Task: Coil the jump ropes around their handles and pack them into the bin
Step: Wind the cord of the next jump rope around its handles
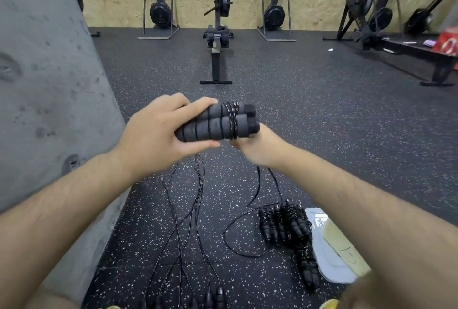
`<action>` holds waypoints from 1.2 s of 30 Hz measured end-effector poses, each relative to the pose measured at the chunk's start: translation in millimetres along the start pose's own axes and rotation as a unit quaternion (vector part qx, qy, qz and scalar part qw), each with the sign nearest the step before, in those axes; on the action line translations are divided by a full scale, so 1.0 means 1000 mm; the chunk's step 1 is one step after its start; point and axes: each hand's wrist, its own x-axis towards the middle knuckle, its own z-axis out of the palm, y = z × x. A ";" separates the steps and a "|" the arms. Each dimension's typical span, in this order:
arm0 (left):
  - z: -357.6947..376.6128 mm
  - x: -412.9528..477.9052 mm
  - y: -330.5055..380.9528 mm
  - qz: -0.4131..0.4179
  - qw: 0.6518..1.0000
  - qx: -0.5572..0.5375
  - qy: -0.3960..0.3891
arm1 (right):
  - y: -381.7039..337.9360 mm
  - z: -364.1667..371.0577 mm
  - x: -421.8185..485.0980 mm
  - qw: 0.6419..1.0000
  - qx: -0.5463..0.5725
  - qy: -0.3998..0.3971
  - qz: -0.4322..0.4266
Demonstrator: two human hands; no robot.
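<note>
Two handles (218, 122), left grip (153, 132) (thumb underneath)

The scene is lit evenly and brightly, with soft shadows. Lines are bent toward the edges (wide-angle lens), and the right hand (257, 150) is smeared by motion blur.

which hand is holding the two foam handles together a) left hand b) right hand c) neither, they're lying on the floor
a: the left hand grips the paired foam handles, while the right hand sits below them holding the rope.
</note>
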 end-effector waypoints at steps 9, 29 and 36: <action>0.005 0.008 -0.030 -0.100 0.980 0.175 0.001 | -0.034 0.039 -0.008 0.998 0.017 0.022 0.047; 0.020 0.004 -0.024 0.023 0.974 0.215 -0.072 | -0.052 -0.051 -0.033 0.921 -0.375 0.062 -0.088; 0.022 -0.001 -0.002 0.112 0.982 0.117 -0.102 | -0.017 -0.068 -0.014 0.930 -0.329 0.085 -0.142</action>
